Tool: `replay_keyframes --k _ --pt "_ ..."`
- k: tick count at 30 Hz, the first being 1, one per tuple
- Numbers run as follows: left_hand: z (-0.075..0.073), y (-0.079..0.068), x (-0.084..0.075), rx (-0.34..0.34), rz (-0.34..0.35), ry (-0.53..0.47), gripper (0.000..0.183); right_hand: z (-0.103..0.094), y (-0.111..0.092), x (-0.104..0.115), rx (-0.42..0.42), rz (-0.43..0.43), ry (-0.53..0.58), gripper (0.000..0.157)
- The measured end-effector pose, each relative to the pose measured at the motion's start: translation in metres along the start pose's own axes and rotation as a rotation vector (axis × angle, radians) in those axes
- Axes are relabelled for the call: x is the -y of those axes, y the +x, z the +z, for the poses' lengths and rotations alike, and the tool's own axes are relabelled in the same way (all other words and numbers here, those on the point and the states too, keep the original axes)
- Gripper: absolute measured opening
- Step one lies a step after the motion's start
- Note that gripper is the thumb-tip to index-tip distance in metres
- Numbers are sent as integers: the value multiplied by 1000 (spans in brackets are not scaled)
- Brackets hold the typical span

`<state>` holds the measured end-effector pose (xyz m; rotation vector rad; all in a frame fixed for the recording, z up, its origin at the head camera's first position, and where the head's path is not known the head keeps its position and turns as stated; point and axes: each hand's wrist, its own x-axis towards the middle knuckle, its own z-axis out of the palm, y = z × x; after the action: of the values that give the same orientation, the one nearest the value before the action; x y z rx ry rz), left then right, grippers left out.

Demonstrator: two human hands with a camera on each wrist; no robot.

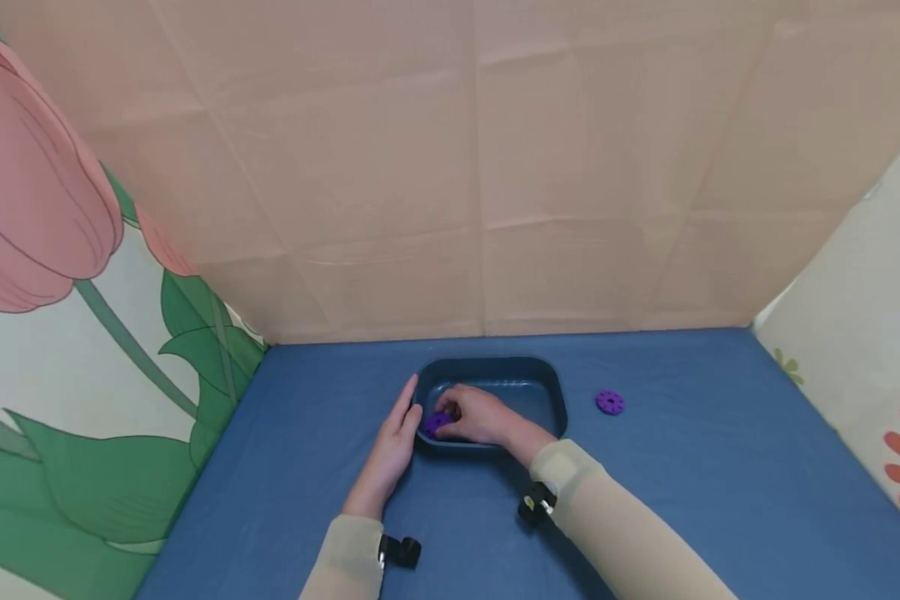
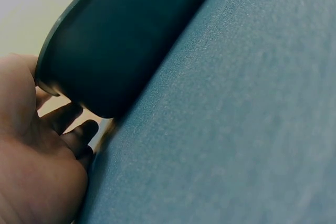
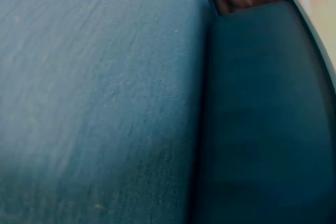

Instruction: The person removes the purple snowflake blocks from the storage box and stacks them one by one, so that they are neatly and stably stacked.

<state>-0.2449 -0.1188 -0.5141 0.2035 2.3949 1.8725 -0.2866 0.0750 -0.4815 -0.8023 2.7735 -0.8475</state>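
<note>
Inside the left end of a dark blue rectangular tub [image 1: 525, 444], my right hand [image 1: 480, 417] pinches a purple round disc [image 1: 437, 424] between thumb and fingers. My left hand [image 1: 392, 446] rests along the tub's left outer wall, its fingers pointing away from me and its thumb at the rim. In the left wrist view, the left hand [image 2: 37, 145] touches the end of the tub [image 2: 105, 51]. The right wrist view shows mostly the tub's outer side wall [image 3: 268, 114]; the right hand and the disc are hidden there.
A second purple disc [image 1: 610, 402], with a ring of small holes, lies on the blue cloth-covered table [image 1: 705, 467] to the right of the tub. Behind the table hangs a beige sheet [image 1: 480, 208]. A flower-patterned wall [image 1: 120, 467] borders the left side.
</note>
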Motion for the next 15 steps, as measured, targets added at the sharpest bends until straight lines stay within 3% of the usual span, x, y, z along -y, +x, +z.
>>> replay_keyframes --k 9,15 --pt "1 -2 -1 17 -16 -5 46 -17 -9 1 -57 71 40 35" --pt "0 -1 -3 7 -16 0 47 -35 -22 2 -143 126 71 37"
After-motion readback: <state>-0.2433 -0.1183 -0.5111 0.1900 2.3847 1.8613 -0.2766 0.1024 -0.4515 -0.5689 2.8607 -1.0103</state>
